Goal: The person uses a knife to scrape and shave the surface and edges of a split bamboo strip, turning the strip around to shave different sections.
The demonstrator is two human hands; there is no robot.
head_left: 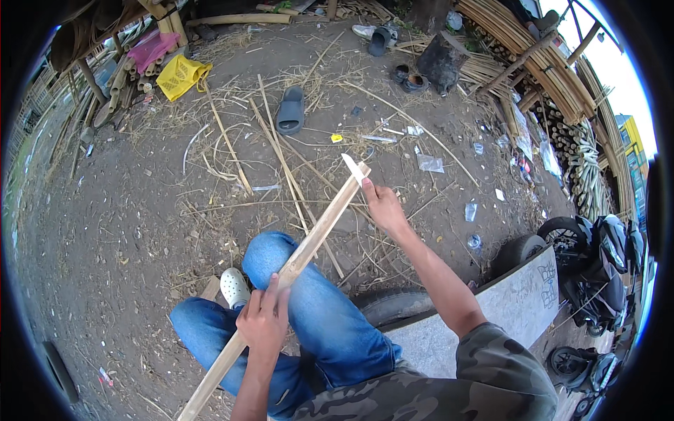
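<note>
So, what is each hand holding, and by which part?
The left hand grips a long wooden strip partway along; the right hand holds a pale blade by its near end, any handle hidden.

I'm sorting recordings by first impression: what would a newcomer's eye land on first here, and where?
First, the long pale wooden strip slanting through the middle, gripped by the left hand over blue jeans. At its upper end, a pointed white blade shows at the right hand. Then a bright yellow holed item, upper left, stands out against the brown ground.
</note>
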